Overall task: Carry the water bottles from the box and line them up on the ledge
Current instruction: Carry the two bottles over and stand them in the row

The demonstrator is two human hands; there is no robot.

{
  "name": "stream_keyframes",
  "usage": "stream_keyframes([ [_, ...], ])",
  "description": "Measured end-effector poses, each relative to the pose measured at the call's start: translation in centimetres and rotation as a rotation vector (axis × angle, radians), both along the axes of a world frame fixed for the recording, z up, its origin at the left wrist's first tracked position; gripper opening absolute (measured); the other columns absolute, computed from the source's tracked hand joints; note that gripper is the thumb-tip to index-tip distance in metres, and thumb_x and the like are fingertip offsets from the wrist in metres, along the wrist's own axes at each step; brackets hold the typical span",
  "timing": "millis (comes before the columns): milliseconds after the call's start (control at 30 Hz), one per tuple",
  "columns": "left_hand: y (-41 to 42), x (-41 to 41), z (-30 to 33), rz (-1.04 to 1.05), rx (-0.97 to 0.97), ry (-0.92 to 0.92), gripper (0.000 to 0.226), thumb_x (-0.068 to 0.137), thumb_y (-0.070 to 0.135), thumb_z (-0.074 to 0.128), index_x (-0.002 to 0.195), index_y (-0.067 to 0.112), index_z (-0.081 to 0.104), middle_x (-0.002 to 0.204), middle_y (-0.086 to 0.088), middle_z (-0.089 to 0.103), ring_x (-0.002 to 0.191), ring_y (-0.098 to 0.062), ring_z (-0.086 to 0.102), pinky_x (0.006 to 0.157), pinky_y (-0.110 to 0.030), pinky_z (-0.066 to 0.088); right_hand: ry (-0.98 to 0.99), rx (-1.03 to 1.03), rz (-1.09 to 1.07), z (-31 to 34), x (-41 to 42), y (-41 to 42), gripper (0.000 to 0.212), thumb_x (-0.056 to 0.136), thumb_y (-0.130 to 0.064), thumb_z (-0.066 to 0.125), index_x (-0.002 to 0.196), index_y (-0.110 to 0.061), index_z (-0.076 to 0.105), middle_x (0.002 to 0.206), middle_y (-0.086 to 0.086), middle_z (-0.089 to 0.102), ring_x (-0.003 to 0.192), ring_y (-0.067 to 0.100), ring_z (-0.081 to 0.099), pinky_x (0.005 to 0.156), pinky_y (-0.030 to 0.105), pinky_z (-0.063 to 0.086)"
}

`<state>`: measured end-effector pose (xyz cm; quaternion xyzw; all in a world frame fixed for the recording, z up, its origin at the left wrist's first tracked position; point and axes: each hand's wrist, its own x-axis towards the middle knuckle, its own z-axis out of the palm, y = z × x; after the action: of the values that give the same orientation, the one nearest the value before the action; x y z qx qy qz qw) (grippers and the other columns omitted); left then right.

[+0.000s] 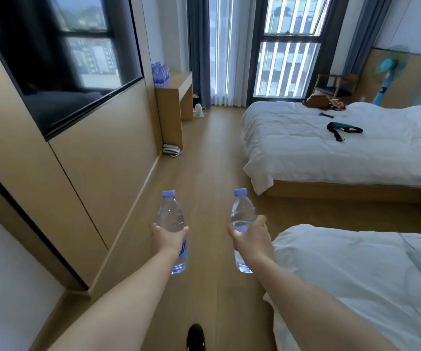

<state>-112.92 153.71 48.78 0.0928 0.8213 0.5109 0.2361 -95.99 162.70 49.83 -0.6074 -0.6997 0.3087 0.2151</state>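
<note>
Left hand point(169, 238) grips a capped water bottle point(170, 216), right hand point(250, 235) grips a second bottle point(242, 214), both upright, full of clear water, over the wood floor point(212, 153). More bottles point(160, 72) stand clustered on the far ledge point(179, 83).

A wall-mounted television point(60, 59) hangs up to the left of the hands, and a telephone point(171, 149) sits on the wooden floor point(214, 153) ahead of them. To their right stand two white beds point(331, 153), the farther one bearing a black strap point(343, 129), with a blue fan point(385, 77) beyond.
</note>
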Motion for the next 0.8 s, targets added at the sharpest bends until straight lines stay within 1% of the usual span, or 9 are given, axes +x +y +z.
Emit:
stream_keyframes([
  [100,6.5,-4.3,-0.3,0.006,-0.03,0.026,0.069,0.074,0.029,0.08,0.122,0.004,0.037,0.116,-0.016,0.059,0.098,-0.035,0.061,0.082,-0.039,0.047,0.047,-0.024,-0.067,-0.1,-4.5,6.0,0.063,0.081,-0.053,0.066,0.116,-0.009,0.038,0.117,0.008,0.056,0.106,0.029,0.057,0.082,0.04,0.049],
  [200,13.8,-8.6,0.2,-0.039,-0.041,0.052,0.069,0.074,0.031,0.079,0.122,0.005,0.037,0.115,-0.014,0.058,0.093,-0.032,0.059,0.077,-0.035,0.044,0.089,-0.071,-0.113,0.5,-9.8,12.5,0.062,0.082,-0.052,0.066,0.114,-0.009,0.036,0.117,0.009,0.056,0.108,0.031,0.057,0.079,0.038,0.046],
  [267,18.6,-11.5,0.9,-0.109,-0.022,0.091,0.066,0.075,0.03,0.079,0.12,0.006,0.037,0.112,-0.011,0.059,0.089,-0.03,0.058,0.078,-0.035,0.045,0.099,-0.065,-0.111,1.4,-13.1,16.9,0.061,0.082,-0.052,0.067,0.113,-0.009,0.035,0.118,0.01,0.056,0.107,0.031,0.058,0.077,0.038,0.045],
  [333,23.1,-14.0,1.9,-0.169,-0.002,0.125,0.065,0.075,0.03,0.08,0.119,0.008,0.037,0.108,-0.008,0.058,0.09,-0.029,0.058,0.081,-0.036,0.046,0.12,-0.057,-0.115,2.4,-16.0,21.0,0.06,0.082,-0.051,0.067,0.109,-0.01,0.034,0.117,0.01,0.056,0.106,0.032,0.059,0.077,0.038,0.046],
  [467,30.5,-17.7,2.7,-0.212,-0.013,0.132,0.062,0.074,0.034,0.079,0.111,0.014,0.033,0.1,-0.003,0.056,0.085,-0.025,0.056,0.078,-0.034,0.047,0.116,-0.056,-0.11,3.1,-20.0,28.2,0.063,0.081,-0.051,0.069,0.115,-0.009,0.037,0.117,0.01,0.056,0.105,0.031,0.059,0.081,0.041,0.05],
  [567,36.0,-20.5,2.0,-0.193,-0.019,0.11,0.061,0.074,0.035,0.079,0.105,0.018,0.029,0.099,-0.003,0.057,0.082,-0.025,0.056,0.074,-0.032,0.045,0.077,-0.04,-0.098,2.5,-22.6,34.0,0.066,0.08,-0.052,0.07,0.117,-0.008,0.038,0.115,0.01,0.056,0.104,0.031,0.06,0.08,0.041,0.051],
  [667,41.6,-23.3,1.0,-0.129,-0.019,0.095,0.061,0.073,0.034,0.08,0.108,0.016,0.034,0.101,-0.003,0.058,0.079,-0.025,0.055,0.072,-0.031,0.042,0.064,-0.038,-0.094,1.4,-25.2,40.4,0.068,0.08,-0.052,0.07,0.12,-0.007,0.037,0.116,0.011,0.057,0.106,0.031,0.059,0.083,0.043,0.052],
  [733,45.9,-25.3,0.5,-0.064,-0.036,0.088,0.064,0.073,0.034,0.08,0.115,0.011,0.037,0.105,-0.006,0.059,0.082,-0.027,0.056,0.072,-0.031,0.041,0.072,-0.027,-0.101,0.8,-27.0,45.4,0.07,0.079,-0.051,0.071,0.122,-0.006,0.037,0.12,0.013,0.056,0.108,0.033,0.059,0.085,0.043,0.05],
  [800,50.6,-27.3,0.3,-0.008,-0.058,0.091,0.065,0.074,0.036,0.079,0.116,0.009,0.038,0.111,-0.01,0.06,0.091,-0.031,0.06,0.074,-0.034,0.043,0.085,-0.03,-0.106,0.5,-28.8,50.6,0.071,0.079,-0.05,0.07,0.123,-0.005,0.037,0.123,0.014,0.055,0.111,0.034,0.058,0.084,0.041,0.048],
])
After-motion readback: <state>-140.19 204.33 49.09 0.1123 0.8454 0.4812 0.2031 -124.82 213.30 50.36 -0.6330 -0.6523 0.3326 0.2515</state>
